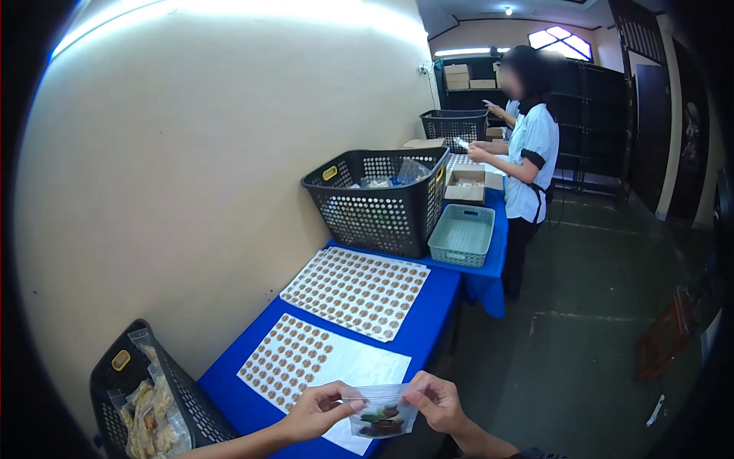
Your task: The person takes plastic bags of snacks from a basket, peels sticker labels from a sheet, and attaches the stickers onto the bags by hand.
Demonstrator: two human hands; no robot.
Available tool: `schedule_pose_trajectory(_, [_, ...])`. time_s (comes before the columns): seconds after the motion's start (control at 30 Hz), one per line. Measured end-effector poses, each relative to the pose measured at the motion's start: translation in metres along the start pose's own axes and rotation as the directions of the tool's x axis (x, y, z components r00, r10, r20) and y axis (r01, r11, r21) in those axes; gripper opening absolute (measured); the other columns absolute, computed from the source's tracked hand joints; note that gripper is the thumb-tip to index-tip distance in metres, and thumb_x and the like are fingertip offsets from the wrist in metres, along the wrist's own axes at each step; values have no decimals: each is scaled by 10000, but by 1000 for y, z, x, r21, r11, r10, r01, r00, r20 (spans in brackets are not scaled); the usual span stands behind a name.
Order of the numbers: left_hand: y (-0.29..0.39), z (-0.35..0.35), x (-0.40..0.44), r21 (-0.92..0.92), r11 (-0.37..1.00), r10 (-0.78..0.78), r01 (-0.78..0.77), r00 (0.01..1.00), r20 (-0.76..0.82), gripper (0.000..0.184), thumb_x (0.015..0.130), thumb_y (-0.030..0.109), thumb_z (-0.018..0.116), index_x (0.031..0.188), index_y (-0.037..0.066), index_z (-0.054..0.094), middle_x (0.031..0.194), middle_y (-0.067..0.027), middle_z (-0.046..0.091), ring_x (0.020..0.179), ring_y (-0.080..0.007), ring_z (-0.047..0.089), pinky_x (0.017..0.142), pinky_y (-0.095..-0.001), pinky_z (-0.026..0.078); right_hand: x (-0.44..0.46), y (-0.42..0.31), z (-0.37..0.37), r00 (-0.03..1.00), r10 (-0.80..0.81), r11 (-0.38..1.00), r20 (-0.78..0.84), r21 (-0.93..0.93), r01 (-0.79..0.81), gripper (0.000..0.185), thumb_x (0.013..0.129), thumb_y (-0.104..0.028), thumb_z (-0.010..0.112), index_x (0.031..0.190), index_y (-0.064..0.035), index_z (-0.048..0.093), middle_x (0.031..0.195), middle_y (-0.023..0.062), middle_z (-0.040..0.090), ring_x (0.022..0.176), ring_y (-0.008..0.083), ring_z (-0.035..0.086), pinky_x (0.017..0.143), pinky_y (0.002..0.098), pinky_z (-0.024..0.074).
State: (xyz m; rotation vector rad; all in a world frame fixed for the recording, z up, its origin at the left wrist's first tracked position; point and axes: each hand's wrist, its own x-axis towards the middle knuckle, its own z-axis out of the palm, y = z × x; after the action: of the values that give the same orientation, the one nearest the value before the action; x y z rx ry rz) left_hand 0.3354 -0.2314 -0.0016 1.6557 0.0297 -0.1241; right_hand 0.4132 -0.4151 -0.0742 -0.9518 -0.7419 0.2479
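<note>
Behind the gripped pouch (382, 421), a sticker sheet (363, 361) lies on the table (433, 307); farther from the grip come another sheet (355, 292), then a large basket (367, 220), a tray (461, 231) at its right. Left of the grip, a smaller-looking basket (188, 394) holds bags (157, 413).

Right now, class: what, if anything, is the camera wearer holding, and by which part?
A clear bag, pinched near its upper corners by left fingers and right fingers.

left hand (319, 408): thumb and fingers pinched | right hand (438, 404): pinched, level with left | left forearm (252, 442): bare
</note>
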Motion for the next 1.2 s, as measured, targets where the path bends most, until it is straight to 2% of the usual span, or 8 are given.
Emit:
schedule_pose_trajectory(0.13, [4,19,34,12,999,32,-32,999,41,181,797,133,543,883,-25,557,835,-77,583,806,-106,539,743,-241,429,11,-11,-27,995,-95,993,-9,76,95,107,798,-101,526,842,-4,537,799,55,551,770,105,507,664,231,409])
schedule_pose_trajectory(0.2, [-2,35,52,-46,996,73,-71,997,41,186,803,147,535,866,-27,556,803,-75,585,770,-108,547,719,-238,436,11,-31,-36,988,150,970,33,187,-153,147,786,-131,546,866,-8,534,877,72,556,889,128,501,731,257,418])
schedule_pose_trajectory(0.4, [-18,64,111,-178,984,-13,15,1000,13,197,821,185,509,859,-6,541,785,-82,572,719,-113,542,676,-240,441,18,-41,-100,971,208,873,119,-471,-130,358,643,-89,702,938,-5,518,845,63,590,803,107,555,733,239,433])
schedule_pose_trajectory(0.73, [-16,103,170,-149,988,77,-52,982,172,214,812,158,519,947,-6,495,830,-60,557,767,-122,535,697,-253,445,24,-54,-143,973,112,989,-203,-73,-130,287,766,-73,567,1018,43,492,834,74,587,770,105,552,692,217,445])
schedule_pose_trajectory(0.87, [-35,129,190,137,882,462,-451,884,-63,587,710,178,637,1144,-7,287,1167,-175,234,1017,-227,406,806,-323,397,18,-42,-161,917,-45,939,-397,-330,-97,163,807,-78,508,877,48,583,876,71,580,736,80,530,645,189,424])
schedule_pose_trajectory(0.97, [-36,141,208,404,599,636,-691,717,285,859,646,309,676,1251,-4,152,1259,-198,152,1142,-324,255,945,-419,221,22,-40,-166,854,-177,902,-489,-427,-58,274,840,-180,466,938,61,552,892,136,576,778,155,553,711,247,433])
schedule_pose_trajectory(1.13, [-49,177,242,71,677,671,-733,653,351,870,720,401,577,1288,-4,58,1318,-234,18,1231,-346,63,981,-405,146,35,-50,-169,908,-358,797,-219,-579,175,526,833,-394,394,1100,55,458,1148,181,415,1073,213,397,896,329,309])
schedule_pose_trajectory(1.2, [-57,180,263,-169,869,495,-466,810,314,676,818,394,424,1281,-6,136,1325,-197,109,1228,-292,138,982,-365,155,43,-50,-181,901,-335,796,-275,-594,116,458,799,-338,495,1045,49,489,1158,173,384,1085,196,367,886,297,304])
